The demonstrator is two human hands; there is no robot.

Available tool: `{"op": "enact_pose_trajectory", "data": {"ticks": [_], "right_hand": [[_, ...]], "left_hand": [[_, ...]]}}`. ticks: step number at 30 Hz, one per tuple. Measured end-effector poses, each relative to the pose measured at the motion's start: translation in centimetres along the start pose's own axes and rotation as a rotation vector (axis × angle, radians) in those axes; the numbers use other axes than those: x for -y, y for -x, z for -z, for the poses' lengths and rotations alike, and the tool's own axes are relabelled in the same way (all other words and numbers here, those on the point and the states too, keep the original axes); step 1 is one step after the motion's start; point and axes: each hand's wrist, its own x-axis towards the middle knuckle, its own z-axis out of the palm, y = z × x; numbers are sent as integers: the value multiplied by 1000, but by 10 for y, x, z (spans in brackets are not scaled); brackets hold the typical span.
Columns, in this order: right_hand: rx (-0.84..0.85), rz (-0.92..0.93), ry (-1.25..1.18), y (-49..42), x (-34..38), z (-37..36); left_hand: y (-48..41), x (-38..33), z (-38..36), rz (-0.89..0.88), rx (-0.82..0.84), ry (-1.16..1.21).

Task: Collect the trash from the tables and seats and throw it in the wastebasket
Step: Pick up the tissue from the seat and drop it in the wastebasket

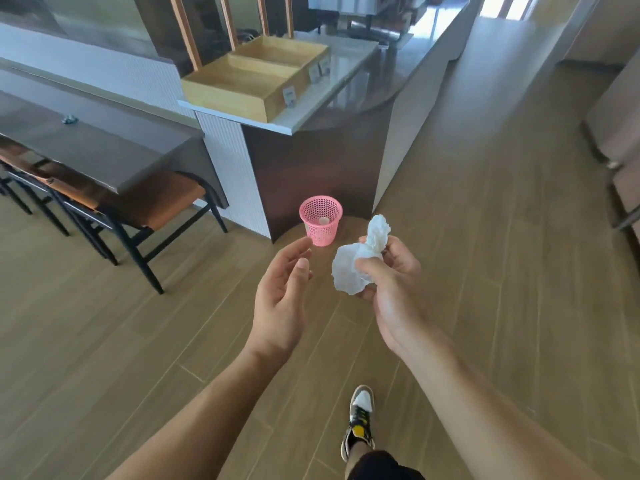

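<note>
**Tissue held near the pink basket**

A wood-plank floor (485, 237) is seen across most of the view. A long counter (332, 109) with a pale top runs away toward the upper right, its near end closed by a dark panel and a white ribbed panel. On the near corner of the counter top two open wooden trays (242, 88) are set end to end; small labels are fixed to their right sides, and nothing can be made out inside them. To the left a grey table (104, 147) is joined to the counter, and a small crumpled wrapper (70, 118) lies toward its far edge. Chairs (152, 209) with brown seats and black legs are tucked under the table's near edge.

On the floor, at the foot of the counter's dark panel, a pink mesh basket (321, 220) stands upright. One small pale item (324, 220) is visible inside it, near the bottom; what it is cannot be told.

The right hand (388, 285) is closed around a crumpled white tissue (356, 265), which is held in the air just right of the basket and nearer the camera. The left hand (282, 299) is held open, palm up, fingers apart and empty, its fingertips overlapping the basket's base in the view.

A sneaker (358, 420) is planted on the floor at the bottom.
</note>
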Motion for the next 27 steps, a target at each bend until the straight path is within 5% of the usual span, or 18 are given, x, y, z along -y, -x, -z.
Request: {"op": "enact_pose_trajectory", "data": {"ticks": [20, 27], "right_hand": [[289, -148, 88, -280, 44, 6], [279, -123, 315, -380, 37, -19]], "left_hand": [[-243, 48, -119, 122, 93, 32], [-339, 87, -132, 102, 116, -28]]}}
